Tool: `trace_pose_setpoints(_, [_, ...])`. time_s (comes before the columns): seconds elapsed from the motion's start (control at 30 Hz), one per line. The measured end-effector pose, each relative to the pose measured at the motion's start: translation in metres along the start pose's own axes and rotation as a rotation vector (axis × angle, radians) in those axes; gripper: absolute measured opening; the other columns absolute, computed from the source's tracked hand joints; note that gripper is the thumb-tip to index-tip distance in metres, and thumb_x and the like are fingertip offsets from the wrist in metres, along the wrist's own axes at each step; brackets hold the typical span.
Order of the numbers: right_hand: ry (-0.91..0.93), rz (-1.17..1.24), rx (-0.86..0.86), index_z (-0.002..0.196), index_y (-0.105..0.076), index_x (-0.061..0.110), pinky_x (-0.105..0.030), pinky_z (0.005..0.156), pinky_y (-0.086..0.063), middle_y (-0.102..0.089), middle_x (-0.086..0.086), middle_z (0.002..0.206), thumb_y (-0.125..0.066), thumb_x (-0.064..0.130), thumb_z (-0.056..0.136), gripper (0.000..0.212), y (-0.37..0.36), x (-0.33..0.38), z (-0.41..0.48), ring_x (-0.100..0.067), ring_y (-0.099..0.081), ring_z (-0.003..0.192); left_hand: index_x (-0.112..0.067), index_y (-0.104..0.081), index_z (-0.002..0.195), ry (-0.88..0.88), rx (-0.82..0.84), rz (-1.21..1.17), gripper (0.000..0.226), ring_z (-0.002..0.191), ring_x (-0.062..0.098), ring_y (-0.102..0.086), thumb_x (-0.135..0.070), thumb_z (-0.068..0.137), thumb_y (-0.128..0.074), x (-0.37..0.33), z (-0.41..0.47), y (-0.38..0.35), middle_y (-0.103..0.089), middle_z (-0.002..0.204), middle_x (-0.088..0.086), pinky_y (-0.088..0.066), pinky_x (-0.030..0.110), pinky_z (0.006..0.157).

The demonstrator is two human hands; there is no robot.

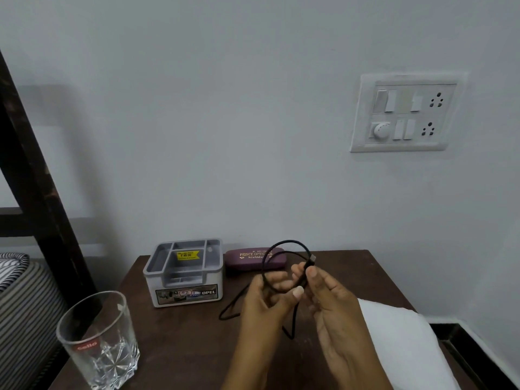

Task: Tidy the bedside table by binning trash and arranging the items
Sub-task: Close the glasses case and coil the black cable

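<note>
Nearest, at 8 o'clock: clear glass [98,342] upright by the table's [180,347] front-left edge. Open tabletop runs between glass and hands. Centre: left hand [261,308] curls its fingers round a loop of black cable [289,241]; right hand [334,313] pinches the strand near its plug. Cable tail trails on the wood at 7 o'clock of the hands. At 11 o'clock, grey organiser [184,273], yellow sticker seemingly on its middle compartment's floor. At 12, shut spectacle case [254,260] by the back edge, at the wall.
</note>
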State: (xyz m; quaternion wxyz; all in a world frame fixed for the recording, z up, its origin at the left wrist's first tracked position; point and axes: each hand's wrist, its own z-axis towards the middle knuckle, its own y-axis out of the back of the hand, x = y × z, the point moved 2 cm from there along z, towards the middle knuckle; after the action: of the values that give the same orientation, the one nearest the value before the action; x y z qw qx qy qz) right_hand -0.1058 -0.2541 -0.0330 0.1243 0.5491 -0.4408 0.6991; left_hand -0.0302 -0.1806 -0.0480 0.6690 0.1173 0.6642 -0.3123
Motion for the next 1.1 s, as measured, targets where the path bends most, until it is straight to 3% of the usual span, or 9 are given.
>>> trace_pose_setpoints(0.1, [0.063,0.11,-0.111,0.079,-0.076,0.013,-0.02,0.064,-0.057,-0.074,-0.007,0.083,-0.069,0.03,0.071,0.021,-0.001,0.003,-0.001,-0.012,-0.07,0.076,-0.018,-0.058,0.079,-0.056,-0.152,0.313,0.027,0.06,0.01,-0.058,-0.033,0.067,-0.078,-0.015,-0.007,0.013,-0.064,0.068,-0.004,-0.043,0.018,0.054])
trace_pose_setpoints(0.2, [0.155,0.187,-0.21,0.082,-0.074,0.011,-0.019,0.062,-0.055,-0.073,-0.004,0.078,-0.073,0.039,0.061,0.034,0.001,0.004,0.001,-0.014,-0.068,0.073,-0.012,-0.066,0.071,0.392,0.235,0.271,0.043,0.045,0.013,-0.059,-0.05,0.083,-0.053,-0.02,-0.023,0.001,-0.067,0.058,0.003,-0.045,0.021,0.042])
trace_pose_setpoints(0.33, [0.138,0.241,-0.189,0.087,-0.067,0.005,-0.019,0.059,-0.055,-0.069,-0.005,0.075,-0.057,0.017,0.087,0.015,0.0,0.009,-0.002,-0.013,-0.064,0.064,-0.004,-0.062,0.097,0.567,0.138,-0.226,0.037,0.073,0.022,-0.071,-0.037,0.093,-0.046,-0.001,-0.021,-0.015,-0.075,0.085,0.015,-0.058,0.03,0.063])
trace_pose_setpoints(0.47, [0.083,0.158,-0.156,0.085,-0.068,0.002,-0.021,0.06,-0.057,-0.068,-0.007,0.07,-0.055,0.012,0.089,0.016,0.007,0.014,-0.003,-0.015,-0.063,0.062,0.001,-0.057,0.097,0.482,-0.133,-0.873,0.018,0.06,0.022,-0.072,-0.008,0.095,-0.042,-0.002,-0.01,-0.004,-0.073,0.071,0.017,-0.058,0.036,0.054])
trace_pose_setpoints(0.63, [0.022,-0.101,-0.096,0.091,-0.07,0.002,-0.023,0.062,-0.058,-0.071,-0.009,0.072,-0.059,0.009,0.087,0.013,0.017,0.01,0.001,-0.015,-0.066,0.063,-0.014,-0.063,0.103,0.226,-0.159,-0.469,0.02,0.072,0.008,-0.072,-0.01,0.094,-0.045,-0.016,-0.012,0.006,-0.076,0.082,0.002,-0.057,0.018,0.061])
trace_pose_setpoints(0.73, [0.049,-0.223,-0.082,0.095,-0.071,0.006,-0.025,0.068,-0.058,-0.073,-0.005,0.072,-0.06,0.009,0.087,0.014,0.016,0.008,0.0,-0.013,-0.068,0.066,-0.017,-0.064,0.106,0.151,-0.114,-0.347,0.021,0.08,0.009,-0.071,-0.012,0.092,-0.049,-0.021,-0.014,0.008,-0.076,0.092,0.002,-0.057,0.018,0.066])
trace_pose_setpoints(0.87, [0.179,-0.498,-0.092,0.079,-0.073,0.035,-0.029,0.077,-0.054,-0.075,0.005,0.078,-0.059,0.012,0.09,0.029,0.01,0.009,-0.001,-0.01,-0.07,0.074,-0.015,-0.062,0.113,0.111,0.007,-0.263,0.026,0.086,0.013,-0.072,-0.009,0.089,-0.053,-0.024,-0.014,0.007,-0.075,0.098,0.006,-0.057,0.019,0.067])
trace_pose_setpoints(0.97, [0.298,-0.685,-0.063,0.075,-0.067,0.047,-0.014,0.07,-0.048,-0.073,0.01,0.079,-0.055,0.012,0.091,0.04,0.004,0.011,-0.004,0.001,-0.066,0.078,-0.015,-0.059,0.118,0.102,0.075,-0.157,0.035,0.084,0.013,-0.072,-0.002,0.085,-0.059,-0.021,-0.011,0.005,-0.074,0.101,0.008,-0.056,0.018,0.068])
trace_pose_setpoints(1.1, [0.39,-0.842,0.011,0.107,-0.064,0.025,0.003,0.068,-0.037,-0.059,0.018,0.092,-0.047,0.01,0.096,0.025,-0.004,0.011,-0.003,0.027,-0.05,0.086,-0.011,-0.062,0.12,-0.012,0.143,0.037,0.038,0.073,0.009,-0.066,-0.008,0.082,-0.063,-0.018,-0.008,0.008,-0.075,0.097,0.002,-0.055,0.02,0.072])
